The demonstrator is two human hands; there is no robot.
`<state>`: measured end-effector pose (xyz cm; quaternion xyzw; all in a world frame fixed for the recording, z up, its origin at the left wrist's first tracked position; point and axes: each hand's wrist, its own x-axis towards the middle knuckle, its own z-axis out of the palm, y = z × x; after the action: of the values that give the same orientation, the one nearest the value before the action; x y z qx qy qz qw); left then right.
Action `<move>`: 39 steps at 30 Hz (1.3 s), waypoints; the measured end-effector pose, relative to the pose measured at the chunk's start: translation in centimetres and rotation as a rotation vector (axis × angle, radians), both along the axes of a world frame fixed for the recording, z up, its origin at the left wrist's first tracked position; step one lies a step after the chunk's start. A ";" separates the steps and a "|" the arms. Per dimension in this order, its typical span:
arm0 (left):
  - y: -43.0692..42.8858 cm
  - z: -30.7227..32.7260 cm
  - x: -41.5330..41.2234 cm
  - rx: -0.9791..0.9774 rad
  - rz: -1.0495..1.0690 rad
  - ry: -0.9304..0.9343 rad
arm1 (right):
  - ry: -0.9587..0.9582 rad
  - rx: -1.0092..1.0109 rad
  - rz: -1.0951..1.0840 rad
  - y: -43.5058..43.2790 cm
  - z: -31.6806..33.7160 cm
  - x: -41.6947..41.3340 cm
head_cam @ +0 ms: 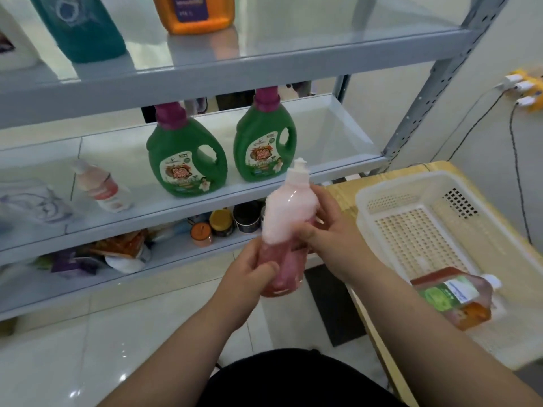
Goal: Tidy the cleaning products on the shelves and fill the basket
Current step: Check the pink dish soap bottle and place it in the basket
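Both hands were clamped on the pink bottle (283,227), held upright before the shelves (338,133). The left hand (252,271) wrapped its base and the right hand (329,227) its waist, probably to steady it for carrying. The white basket (396,185) on the counter (340,192) held one orange bottle (452,295), lying sideways.

A grey metal shelving unit (205,74) with perforated uprights is seen on a glossy white tiled floor (73,362) on which bright light is reflected, a light wooden table (342,190) is set just to its right, and a yellow power strip (529,92) with white plugs is seen against the pale wall (493,48).
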<state>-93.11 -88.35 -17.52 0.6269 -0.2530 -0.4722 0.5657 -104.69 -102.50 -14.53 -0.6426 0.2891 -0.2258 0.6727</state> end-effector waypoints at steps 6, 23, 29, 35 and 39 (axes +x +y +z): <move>-2.7 0.9 -3.4 0.114 0.157 0.093 | -0.086 0.241 -0.053 -2.7 -0.9 -3.0; -2.4 -0.8 -7.3 0.231 0.239 0.442 | -0.208 0.707 0.135 -3.1 -3.7 -3.4; -0.7 0.3 -3.5 0.271 -0.101 -0.190 | -0.019 0.212 0.081 -1.7 -3.2 -2.4; 0.0 -0.7 -0.5 0.206 -0.038 -0.237 | 0.068 -0.044 0.043 -0.4 -1.6 -0.4; 0.5 -0.7 1.1 0.138 0.031 -0.260 | 0.135 -0.187 0.054 1.3 -0.6 1.2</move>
<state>-91.98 -87.84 -18.21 0.7240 -0.2813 -0.3947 0.4908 -103.53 -101.22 -15.17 -0.7237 0.2940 -0.1901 0.5946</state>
